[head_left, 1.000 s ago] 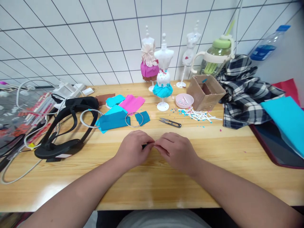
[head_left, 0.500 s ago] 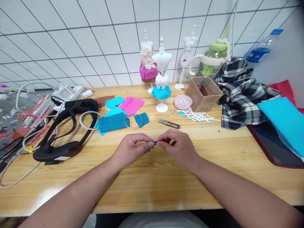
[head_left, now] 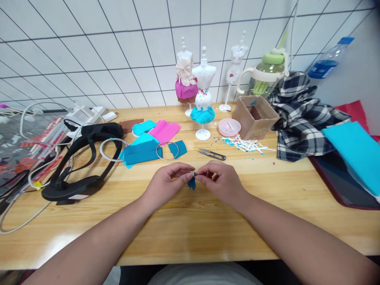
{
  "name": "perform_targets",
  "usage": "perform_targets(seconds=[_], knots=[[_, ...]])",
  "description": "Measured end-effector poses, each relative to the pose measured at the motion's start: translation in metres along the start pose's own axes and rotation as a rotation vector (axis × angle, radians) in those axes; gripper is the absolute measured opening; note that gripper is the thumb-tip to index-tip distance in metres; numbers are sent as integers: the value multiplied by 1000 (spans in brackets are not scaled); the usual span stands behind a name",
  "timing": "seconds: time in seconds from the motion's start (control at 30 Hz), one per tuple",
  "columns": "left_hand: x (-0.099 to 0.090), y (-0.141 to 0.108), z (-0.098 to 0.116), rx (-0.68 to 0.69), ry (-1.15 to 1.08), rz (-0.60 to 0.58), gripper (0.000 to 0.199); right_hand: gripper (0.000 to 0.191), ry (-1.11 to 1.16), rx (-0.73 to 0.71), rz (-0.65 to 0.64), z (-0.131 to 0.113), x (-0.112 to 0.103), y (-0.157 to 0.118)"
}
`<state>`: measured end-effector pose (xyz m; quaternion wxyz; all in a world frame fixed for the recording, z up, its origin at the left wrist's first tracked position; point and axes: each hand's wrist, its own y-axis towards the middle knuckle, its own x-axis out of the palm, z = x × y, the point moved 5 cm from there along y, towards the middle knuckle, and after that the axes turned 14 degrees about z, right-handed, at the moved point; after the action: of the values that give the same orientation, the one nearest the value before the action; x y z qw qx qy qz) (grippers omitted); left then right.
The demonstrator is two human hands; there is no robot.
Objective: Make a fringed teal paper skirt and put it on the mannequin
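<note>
Between my fingertips, above the front part of the table, is a small dark teal piece [head_left: 191, 183] that looks like crumpled paper or fabric. My left hand [head_left: 168, 183] pinches it from the left with thumb and fingers. From the right, my right hand [head_left: 221, 181] pinches its upper end. Thread snips [head_left: 212, 154] lie just beyond my right hand. A teal sheet [head_left: 141, 152] and a smaller teal piece [head_left: 180, 148] rest on the table beyond my left hand, with a thin metal ring [head_left: 157, 151] over their edges.
Three small dress forms stand at the back, the nearest [head_left: 204, 99] in a turquoise skirt. Right of it are a pink dish [head_left: 229, 128], a cardboard box [head_left: 257, 122], paper strips [head_left: 249, 145] and plaid cloth [head_left: 303, 130]. A black headset [head_left: 80, 188] and cables lie left.
The teal piece between my fingers now hangs lower and shows more of its surface. My left hand has shifted up slightly; both hands still pinch.
</note>
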<state>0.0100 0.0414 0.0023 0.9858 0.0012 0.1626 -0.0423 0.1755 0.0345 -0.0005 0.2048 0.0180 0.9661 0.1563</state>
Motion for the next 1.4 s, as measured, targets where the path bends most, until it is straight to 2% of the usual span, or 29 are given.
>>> perform_targets(seconds=[0.2,0.47,0.73,1.03,1.23,1.4], knots=[[-2,2,3,27,77,0,20,3,-42,-60,-2,-4,-1,-2],[3,2,-7,-117,-70,-54,29,6,-87,-172,5,-9,-5,-4],[-1,3,-3,-128,-126,95,31,12,-123,-235,82,-14,-5,-8],[3,3,-6,-135,-89,20,26,2,-67,-48,33,-8,-4,-3],[6,1,-7,-154,-97,-71,23,15,-13,9,-38,-3,-1,-3],[10,-2,-8,-241,-216,-151,24,25,115,163,-135,4,3,-1]])
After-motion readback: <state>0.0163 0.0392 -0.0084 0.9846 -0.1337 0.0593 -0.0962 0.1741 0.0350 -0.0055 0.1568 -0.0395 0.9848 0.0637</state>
